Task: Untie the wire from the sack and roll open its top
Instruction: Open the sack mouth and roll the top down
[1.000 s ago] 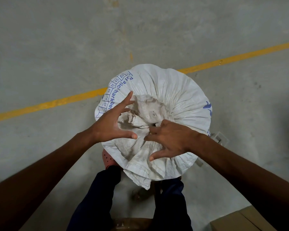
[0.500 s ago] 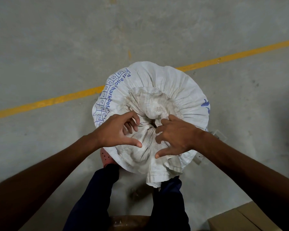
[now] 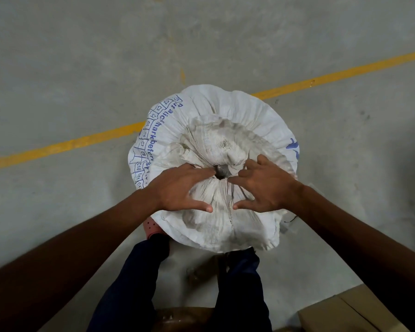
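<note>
Centrally, sack (image 3: 228, 111) mouth (between hands)

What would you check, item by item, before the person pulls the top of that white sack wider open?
1. Wire off the neck: cannot tell; none shows around the small dark opening.
2. Left hand placed: ok, its fingers are at the opening's left edge.
3. Right hand placed: ok, its fingers are at the right edge.
4. Sack upright: ok, standing on the concrete floor.
5. Room around it: ok; only a cardboard box sits near, well apart.
6. Feet clear: cannot tell; a pink shoe sits at the sack's base.
</note>
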